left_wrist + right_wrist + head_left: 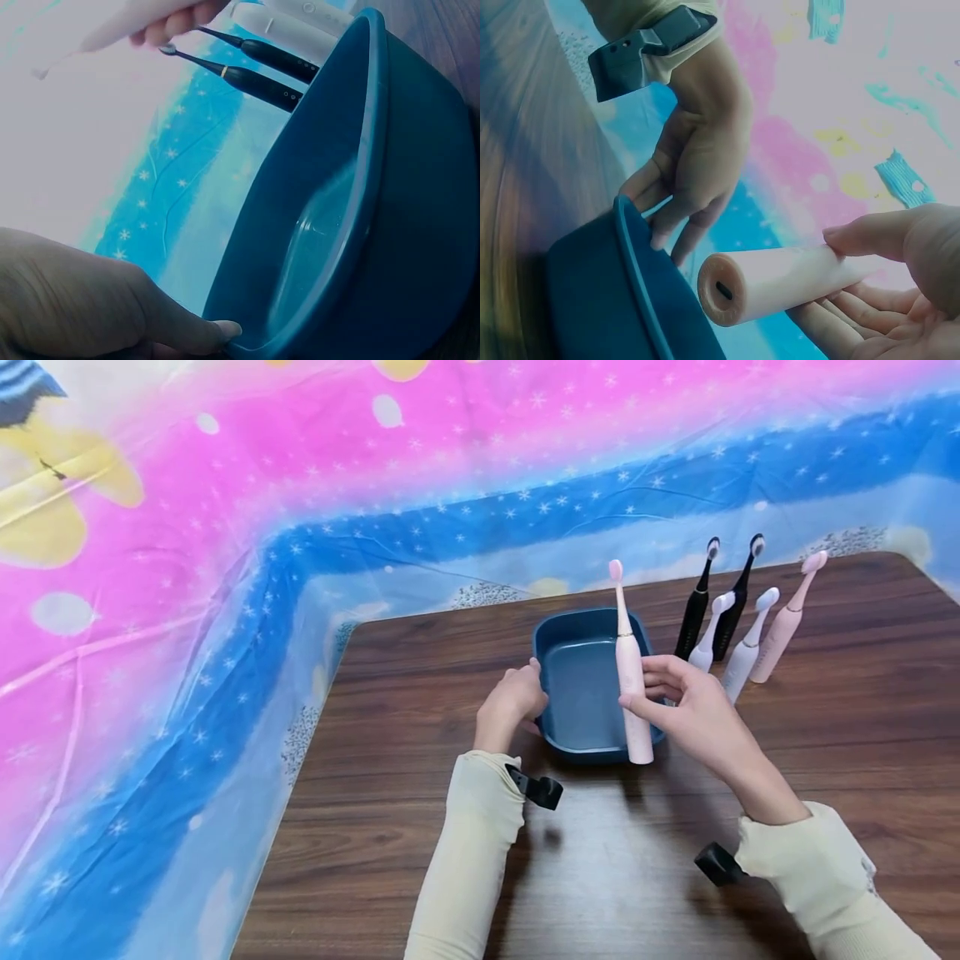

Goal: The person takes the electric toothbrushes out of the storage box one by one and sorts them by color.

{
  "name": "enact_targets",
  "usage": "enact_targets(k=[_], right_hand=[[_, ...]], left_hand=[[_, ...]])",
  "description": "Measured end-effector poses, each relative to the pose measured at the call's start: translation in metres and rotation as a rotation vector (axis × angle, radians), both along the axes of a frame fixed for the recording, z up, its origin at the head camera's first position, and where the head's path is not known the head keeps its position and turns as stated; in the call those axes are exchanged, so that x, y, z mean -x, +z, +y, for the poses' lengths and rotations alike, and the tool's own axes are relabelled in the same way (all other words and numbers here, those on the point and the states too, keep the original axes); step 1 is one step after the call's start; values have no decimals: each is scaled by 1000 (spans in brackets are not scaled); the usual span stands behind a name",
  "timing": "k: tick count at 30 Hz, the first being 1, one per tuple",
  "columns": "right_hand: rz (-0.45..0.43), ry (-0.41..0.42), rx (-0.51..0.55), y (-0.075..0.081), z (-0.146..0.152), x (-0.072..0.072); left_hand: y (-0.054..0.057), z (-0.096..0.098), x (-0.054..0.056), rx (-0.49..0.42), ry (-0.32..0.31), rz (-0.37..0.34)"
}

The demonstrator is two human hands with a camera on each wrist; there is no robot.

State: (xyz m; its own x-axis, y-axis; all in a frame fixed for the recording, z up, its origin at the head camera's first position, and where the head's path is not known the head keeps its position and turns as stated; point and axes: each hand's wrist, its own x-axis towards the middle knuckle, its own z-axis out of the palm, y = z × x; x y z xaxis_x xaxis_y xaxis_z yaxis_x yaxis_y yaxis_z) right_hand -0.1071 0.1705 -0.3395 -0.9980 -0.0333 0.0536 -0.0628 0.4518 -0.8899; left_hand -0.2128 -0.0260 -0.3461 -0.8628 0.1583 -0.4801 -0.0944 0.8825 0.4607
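Observation:
A blue plastic basin (577,697) stands on the table, its inside bare. My left hand (512,706) holds the basin's left rim, with the thumb over the edge in the left wrist view. Above the basin's right side, a pale pink electric toothbrush (631,672) is held nearly upright, brush head up. My right hand (697,714) pinches its handle between thumb and fingers. In the right wrist view the toothbrush's round base (720,289) faces the camera, apart from the basin.
Right of the basin stand several more electric toothbrushes: two black ones, the nearer (692,622) beside a white one (702,653), another white one (742,667) and a pink one (777,642). The wooden table (360,827) ends at a patterned pink and blue cloth (420,485).

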Motion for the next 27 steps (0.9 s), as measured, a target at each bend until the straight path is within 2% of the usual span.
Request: enact_targets(k=[8,14,16,18,25,27], right_hand=[[110,-38,-10,-12,19,-17],[256,-76,79,-23,37,-30],[288,-88,121,-27,44,-33],[310,-93,207,-30,53,-36],[321,-159,500,-43,92,-37],[326,-214,506,-46,104,-35]], left_hand=[[0,0,0,-7,11,0],[-1,1,-3,-13,0,3],[-1,0,-3,-13,0,1],[-1,0,-2,-8,-4,1],[-1,1,-1,-6,-6,1],[-1,1,-1,-5,-3,-3]])
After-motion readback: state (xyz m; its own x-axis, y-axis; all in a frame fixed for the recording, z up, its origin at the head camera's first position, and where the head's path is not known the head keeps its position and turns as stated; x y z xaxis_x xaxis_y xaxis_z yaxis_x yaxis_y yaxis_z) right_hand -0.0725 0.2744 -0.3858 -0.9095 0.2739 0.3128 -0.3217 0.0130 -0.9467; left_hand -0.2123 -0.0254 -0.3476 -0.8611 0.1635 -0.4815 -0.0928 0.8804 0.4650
